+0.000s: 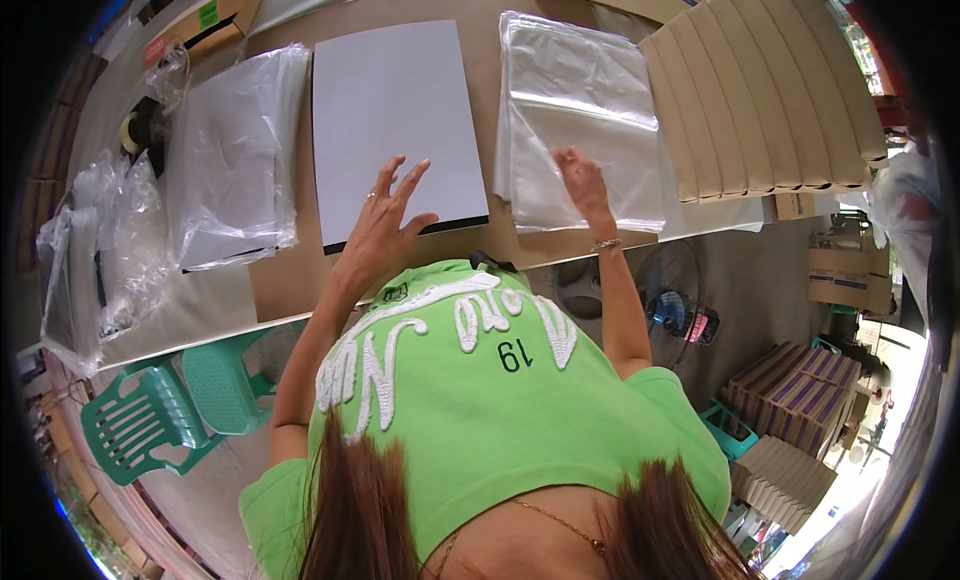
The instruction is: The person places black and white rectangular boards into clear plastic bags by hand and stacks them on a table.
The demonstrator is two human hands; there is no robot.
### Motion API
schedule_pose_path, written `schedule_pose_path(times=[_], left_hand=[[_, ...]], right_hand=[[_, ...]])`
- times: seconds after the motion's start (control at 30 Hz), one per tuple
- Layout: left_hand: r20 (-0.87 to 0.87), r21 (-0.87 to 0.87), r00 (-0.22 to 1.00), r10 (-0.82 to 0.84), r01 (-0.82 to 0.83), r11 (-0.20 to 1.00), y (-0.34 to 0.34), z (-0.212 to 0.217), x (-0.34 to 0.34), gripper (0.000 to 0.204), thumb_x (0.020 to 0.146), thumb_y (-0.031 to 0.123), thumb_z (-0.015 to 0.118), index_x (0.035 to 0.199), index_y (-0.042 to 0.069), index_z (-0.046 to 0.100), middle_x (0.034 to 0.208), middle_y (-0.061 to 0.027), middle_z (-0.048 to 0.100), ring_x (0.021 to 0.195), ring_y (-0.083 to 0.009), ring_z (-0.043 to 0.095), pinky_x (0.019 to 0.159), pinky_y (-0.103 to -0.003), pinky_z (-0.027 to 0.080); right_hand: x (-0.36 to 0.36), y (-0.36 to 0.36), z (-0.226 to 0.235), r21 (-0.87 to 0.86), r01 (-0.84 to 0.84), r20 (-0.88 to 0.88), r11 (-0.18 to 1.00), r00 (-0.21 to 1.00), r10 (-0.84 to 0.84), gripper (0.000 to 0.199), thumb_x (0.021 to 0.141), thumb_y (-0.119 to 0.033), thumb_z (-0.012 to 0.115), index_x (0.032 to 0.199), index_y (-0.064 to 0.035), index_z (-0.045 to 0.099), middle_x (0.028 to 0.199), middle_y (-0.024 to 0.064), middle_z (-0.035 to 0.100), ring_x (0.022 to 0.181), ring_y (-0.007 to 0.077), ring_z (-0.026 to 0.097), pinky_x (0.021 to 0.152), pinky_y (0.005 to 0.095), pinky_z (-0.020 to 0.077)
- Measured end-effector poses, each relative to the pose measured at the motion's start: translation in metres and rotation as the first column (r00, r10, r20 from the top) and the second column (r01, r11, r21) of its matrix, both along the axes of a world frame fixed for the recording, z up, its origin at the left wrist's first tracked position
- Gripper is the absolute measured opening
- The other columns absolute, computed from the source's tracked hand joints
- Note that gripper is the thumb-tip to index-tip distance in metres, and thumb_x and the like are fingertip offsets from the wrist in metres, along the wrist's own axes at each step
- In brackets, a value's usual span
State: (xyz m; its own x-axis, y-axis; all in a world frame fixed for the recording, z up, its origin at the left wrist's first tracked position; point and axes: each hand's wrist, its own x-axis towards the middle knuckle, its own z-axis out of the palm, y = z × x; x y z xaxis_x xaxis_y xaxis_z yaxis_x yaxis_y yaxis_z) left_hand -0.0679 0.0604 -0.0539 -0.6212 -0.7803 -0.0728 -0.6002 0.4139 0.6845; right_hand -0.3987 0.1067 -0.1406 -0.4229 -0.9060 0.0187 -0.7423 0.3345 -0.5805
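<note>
- The left hand (385,215) lies flat, fingers spread, on the white sheet stack (395,120) near the table (300,280) front edge, gripping nothing.
- The right hand (580,177) pinches the top clear plastic bag (575,110) just right of it.
- Folded cardboard boxes (770,80) fill the right corner.

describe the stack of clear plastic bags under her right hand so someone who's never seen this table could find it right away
On the brown worktable, look right of the large grey-white sheet in the middle. The stack of clear plastic bags lies there, with the right hand on its near edge. Unlike the tan cardboard pieces fanned out further right, it is glossy and see-through.
</note>
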Motion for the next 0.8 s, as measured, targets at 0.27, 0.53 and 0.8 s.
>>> schedule_pose_path(times=[0.27, 0.53, 0.8], left_hand=[[-0.018, 0.056, 1.000, -0.018, 0.018, 0.998, 0.007, -0.008, 0.002, 0.065, 0.081, 0.022, 0.065, 0.138, 0.016, 0.033, 0.141, -0.0197, 0.025, 0.119, -0.0402, 0.043, 0.098, -0.045, 0.040], [-0.026, 0.043, 0.999, -0.027, 0.028, 0.999, 0.008, -0.013, 0.002, 0.065, 0.081, 0.022, 0.065, 0.137, 0.015, 0.034, 0.140, -0.0207, 0.026, 0.117, -0.0409, 0.045, 0.097, -0.045, 0.041], [-0.253, 0.181, 0.962, -0.102, 0.150, 0.972, -0.006, -0.012, -0.041, 0.055, 0.084, 0.026, 0.063, 0.132, 0.009, 0.042, 0.133, -0.0218, 0.039, 0.111, -0.0349, 0.051, 0.092, -0.042, 0.043]], right_hand=[[-0.001, -0.017, 0.014, 0.038, -0.042, 0.078, 0.998, 0.996, 0.039, 0.040, 0.089, -0.041, 0.051, 0.079, -0.0036, 0.057, 0.068, 0.0127, 0.062, 0.072, 0.0364, 0.061, 0.063, 0.0421, 0.0471], [0.017, -0.001, -0.001, 0.039, -0.290, -0.067, 0.956, 0.954, 0.292, 0.036, 0.089, -0.037, 0.053, 0.080, -0.0031, 0.058, 0.065, 0.0125, 0.059, 0.064, 0.0339, 0.058, 0.059, 0.0403, 0.0437], [-0.005, -0.011, 0.000, 0.016, -0.096, 0.497, 0.995, 0.865, 0.076, 0.038, 0.091, -0.035, 0.054, 0.072, -0.0021, 0.054, 0.054, -0.0010, 0.045, 0.052, 0.0068, 0.041, 0.048, 0.0263, 0.0359]])
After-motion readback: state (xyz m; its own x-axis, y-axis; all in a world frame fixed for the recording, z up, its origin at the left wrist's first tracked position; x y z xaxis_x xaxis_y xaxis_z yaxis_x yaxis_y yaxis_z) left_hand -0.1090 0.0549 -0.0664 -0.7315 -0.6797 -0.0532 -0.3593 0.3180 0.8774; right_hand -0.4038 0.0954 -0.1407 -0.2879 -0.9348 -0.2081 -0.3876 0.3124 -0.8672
